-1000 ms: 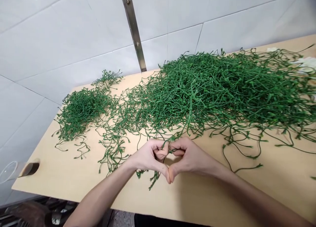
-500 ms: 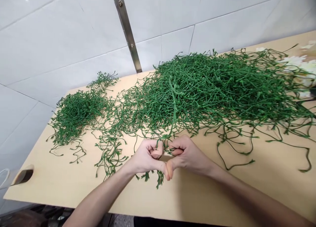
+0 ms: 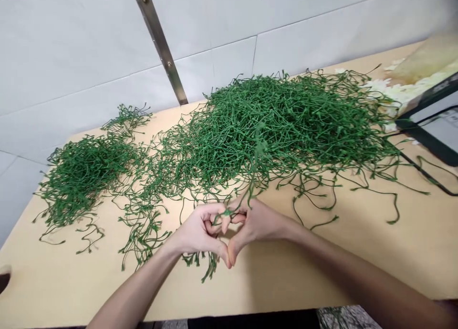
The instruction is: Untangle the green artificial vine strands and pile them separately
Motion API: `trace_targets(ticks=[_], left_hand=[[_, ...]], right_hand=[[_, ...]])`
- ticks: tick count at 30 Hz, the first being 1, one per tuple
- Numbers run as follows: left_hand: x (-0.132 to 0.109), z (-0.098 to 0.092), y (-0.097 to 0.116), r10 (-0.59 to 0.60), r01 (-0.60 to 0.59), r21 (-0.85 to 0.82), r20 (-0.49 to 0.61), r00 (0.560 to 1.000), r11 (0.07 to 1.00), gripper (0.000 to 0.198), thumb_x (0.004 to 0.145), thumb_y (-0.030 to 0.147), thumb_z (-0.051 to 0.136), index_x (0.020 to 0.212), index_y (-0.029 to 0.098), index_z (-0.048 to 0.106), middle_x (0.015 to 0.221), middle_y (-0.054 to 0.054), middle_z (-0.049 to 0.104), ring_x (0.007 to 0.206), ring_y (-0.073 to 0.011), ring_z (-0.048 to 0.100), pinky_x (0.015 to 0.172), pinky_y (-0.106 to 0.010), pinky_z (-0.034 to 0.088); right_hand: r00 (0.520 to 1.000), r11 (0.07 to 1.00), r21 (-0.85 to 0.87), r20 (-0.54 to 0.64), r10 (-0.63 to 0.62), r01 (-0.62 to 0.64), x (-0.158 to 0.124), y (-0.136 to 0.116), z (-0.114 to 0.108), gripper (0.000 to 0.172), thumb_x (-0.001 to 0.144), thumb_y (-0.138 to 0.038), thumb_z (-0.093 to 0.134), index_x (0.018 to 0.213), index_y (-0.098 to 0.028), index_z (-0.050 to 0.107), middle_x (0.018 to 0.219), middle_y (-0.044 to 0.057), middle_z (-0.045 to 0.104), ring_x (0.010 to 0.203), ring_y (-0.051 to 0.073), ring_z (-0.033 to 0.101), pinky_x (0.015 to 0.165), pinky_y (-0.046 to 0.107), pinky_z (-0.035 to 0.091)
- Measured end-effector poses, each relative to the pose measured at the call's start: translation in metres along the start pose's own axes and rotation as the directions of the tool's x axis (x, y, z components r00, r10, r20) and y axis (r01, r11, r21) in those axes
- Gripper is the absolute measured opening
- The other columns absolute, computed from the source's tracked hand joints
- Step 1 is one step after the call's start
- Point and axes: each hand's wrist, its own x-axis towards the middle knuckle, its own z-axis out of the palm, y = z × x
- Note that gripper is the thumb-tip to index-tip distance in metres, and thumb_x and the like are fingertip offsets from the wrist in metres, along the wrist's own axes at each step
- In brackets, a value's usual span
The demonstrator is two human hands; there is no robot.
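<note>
My left hand (image 3: 195, 232) and my right hand (image 3: 260, 222) meet above the table's front part, thumb tips touching and curled fingers close together. Between the fingers is a thin green artificial flower stem (image 3: 255, 174), its blurred upper part sticking up in front of the big heap. Both hands are closed on it. Several forked stem ends (image 3: 210, 268) show below my left hand; whether that hand grips them too is hidden. Just behind lies the large heap of green stems (image 3: 282, 124).
A smaller stem heap (image 3: 86, 174) lies left, with loose stems between. At the right are white artificial flowers (image 3: 404, 90) and a black-edged device (image 3: 438, 121) with a cable. A metal strip (image 3: 161, 43) is fixed to the tiled wall behind the wooden table (image 3: 358, 267).
My view has turned rightward, bringing the black-edged device into sight. My fingertips have come together around the stem, and its upper part has shifted slightly.
</note>
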Motion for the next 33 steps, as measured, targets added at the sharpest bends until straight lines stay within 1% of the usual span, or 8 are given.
trace_targets(ticks=[2,6,10,17,21,24,31,33], left_hand=[[-0.002,-0.004,-0.001,-0.055,0.052,0.067,0.044,0.998,0.996,0.067,0.034,0.039,0.096,0.055,0.017,0.036,0.057,0.008,0.034,0.05,-0.0031,0.023,0.045,-0.018,0.016],[-0.002,-0.009,-0.003,0.01,-0.027,0.184,0.093,0.996,0.983,0.075,0.048,0.043,0.091,0.05,0.019,0.02,0.05,0.01,0.016,0.05,-0.0039,0.01,0.045,-0.023,0.006],[0.001,-0.006,-0.003,0.15,-0.153,0.1,0.033,0.988,0.983,0.075,0.057,0.037,0.088,0.05,0.019,0.016,0.049,0.01,0.016,0.048,-0.0038,0.012,0.044,-0.023,0.008],[0.002,0.003,-0.003,0.111,-0.111,0.051,0.021,0.994,0.992,0.08,0.054,0.03,0.088,0.049,0.019,0.01,0.048,0.011,0.008,0.046,-0.0026,0.006,0.042,-0.024,0.002],[0.001,0.008,-0.002,0.176,-0.175,0.046,-0.017,0.984,0.983,0.079,0.056,0.023,0.087,0.049,0.018,0.008,0.048,0.01,0.011,0.045,-0.0026,0.009,0.041,-0.023,0.004],[0.0,0.011,0.001,0.233,-0.227,0.079,-0.077,0.969,0.971,0.079,0.058,0.022,0.086,0.049,0.017,0.008,0.048,0.009,0.013,0.046,-0.0031,0.011,0.041,-0.022,0.005],[-0.002,0.014,0.002,0.242,-0.235,0.089,-0.082,0.967,0.968,0.081,0.056,0.026,0.088,0.046,0.017,0.009,0.046,0.009,0.012,0.043,-0.0028,0.012,0.039,-0.021,0.007],[-0.004,0.007,0.001,0.254,-0.24,0.112,-0.136,0.958,0.964,0.079,0.06,0.028,0.086,0.046,0.017,0.01,0.046,0.009,0.013,0.042,-0.0032,0.014,0.038,-0.021,0.01]], right_hand=[[0.998,0.998,0.057,0.045,-0.04,0.037,-0.001,0.001,0.001,0.048,0.047,-0.048,0.089,0.059,-0.017,0.054,0.058,-0.007,0.038,0.056,0.007,0.031,0.048,0.022,0.023],[0.999,0.999,0.05,0.054,0.004,-0.007,-0.002,-0.004,-0.002,0.06,0.045,-0.046,0.091,0.051,-0.018,0.038,0.053,-0.01,0.023,0.053,0.005,0.02,0.046,0.024,0.013],[0.994,0.989,0.145,0.108,0.017,-0.032,-0.001,-0.01,-0.007,0.072,0.044,-0.051,0.09,0.052,-0.019,0.027,0.051,-0.012,0.017,0.05,0.003,0.014,0.045,0.026,0.007],[0.985,0.971,0.196,0.134,0.111,-0.136,0.001,-0.008,-0.002,0.08,0.028,-0.043,0.094,0.054,-0.019,0.022,0.053,-0.013,0.017,0.052,0.003,0.014,0.047,0.026,0.005],[0.984,0.963,0.208,0.079,0.159,-0.173,0.001,-0.005,-0.001,0.088,0.018,-0.039,0.094,0.055,-0.02,0.017,0.054,-0.012,0.016,0.054,0.002,0.012,0.048,0.026,0.003],[0.989,0.963,0.226,0.038,0.145,-0.15,0.0,-0.005,0.0,0.088,0.02,-0.041,0.094,0.055,-0.02,0.016,0.054,-0.012,0.016,0.054,0.003,0.011,0.048,0.026,0.002],[0.999,0.98,0.195,-0.021,0.038,-0.033,0.003,-0.003,0.007,0.088,0.023,-0.05,0.092,0.05,-0.02,0.013,0.05,-0.012,0.014,0.05,0.002,0.012,0.045,0.025,0.003],[0.991,0.989,0.135,-0.129,-0.045,0.063,0.001,-0.003,0.002,0.087,0.03,-0.055,0.09,0.048,-0.02,0.012,0.049,-0.011,0.013,0.05,0.003,0.011,0.046,0.026,0.004]])
